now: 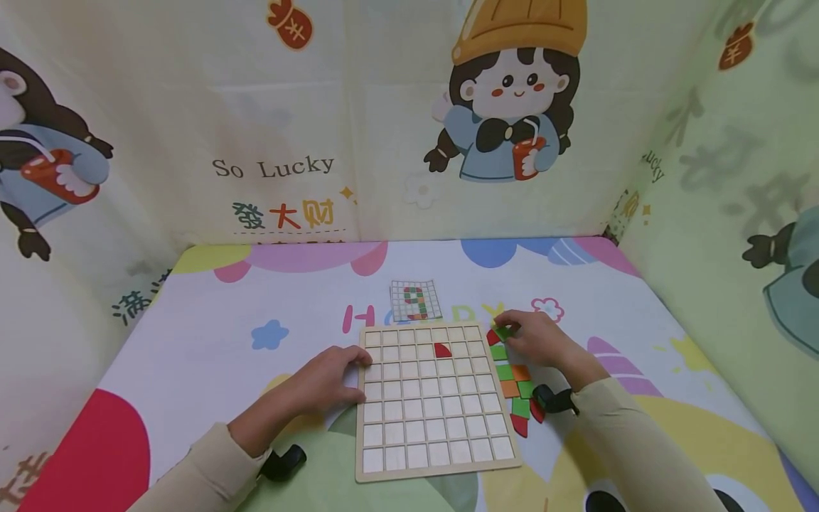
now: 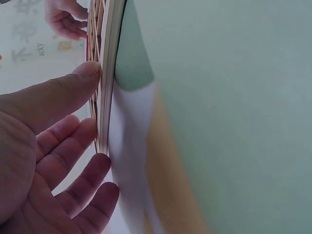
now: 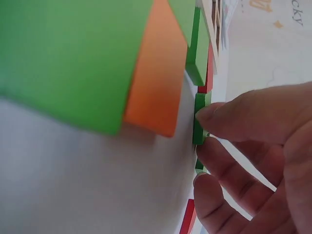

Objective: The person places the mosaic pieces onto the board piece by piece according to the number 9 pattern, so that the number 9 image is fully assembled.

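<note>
A wooden grid board [image 1: 438, 473] lies on the printed tablecloth, with one red quarter-round tile [image 1: 442, 350] in an upper cell. My left hand [image 1: 325, 380] rests against the board's left edge. In the left wrist view, the thumb and fingertips [image 2: 87, 69] touch the rim. Off the board's upper right corner, my right hand [image 1: 536, 337] pinches a green tile [image 1: 502, 333]. The right wrist view shows the thumb on that green tile [image 3: 199, 127], with the other fingers partly curled below it. Green, orange [image 1: 510, 389] and red [image 1: 520, 425] tiles lie along the board's right side.
Behind the board lies a small pattern card [image 1: 416, 301] with a red, green and orange figure on a grid. Printed cloth walls [image 1: 384, 128] stand at the back and both sides. Each wrist wears a small black camera [image 1: 284, 464].
</note>
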`<move>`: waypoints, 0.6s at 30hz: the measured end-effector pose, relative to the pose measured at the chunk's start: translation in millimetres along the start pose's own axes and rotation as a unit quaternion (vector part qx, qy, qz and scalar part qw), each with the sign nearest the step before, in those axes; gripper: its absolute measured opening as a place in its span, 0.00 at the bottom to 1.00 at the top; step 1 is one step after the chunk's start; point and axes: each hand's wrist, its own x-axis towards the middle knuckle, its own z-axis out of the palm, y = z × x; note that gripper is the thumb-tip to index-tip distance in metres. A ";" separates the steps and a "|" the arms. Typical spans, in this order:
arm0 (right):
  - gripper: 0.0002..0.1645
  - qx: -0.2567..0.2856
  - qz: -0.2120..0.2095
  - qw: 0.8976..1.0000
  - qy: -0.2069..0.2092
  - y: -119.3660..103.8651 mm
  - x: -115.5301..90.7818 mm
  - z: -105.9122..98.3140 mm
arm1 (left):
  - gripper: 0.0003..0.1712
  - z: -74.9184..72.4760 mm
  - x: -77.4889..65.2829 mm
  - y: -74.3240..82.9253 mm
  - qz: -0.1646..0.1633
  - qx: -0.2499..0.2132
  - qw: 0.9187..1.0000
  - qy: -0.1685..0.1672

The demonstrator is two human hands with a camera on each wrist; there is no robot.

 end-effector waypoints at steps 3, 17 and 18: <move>0.22 -0.003 -0.001 1.000 0.001 0.5 0.3 0.5 | 0.26 0.4 -0.2 -0.2 0.001 0.000 1.000 0.002; 0.20 -0.017 -0.014 1.000 0.012 1.0 -0.1 0.8 | 0.27 1.4 1.2 -1.4 0.002 0.001 1.000 0.002; 0.20 -0.017 -0.016 1.000 0.013 1.0 0.0 0.8 | 0.27 1.3 1.2 -1.4 0.002 0.001 1.000 0.003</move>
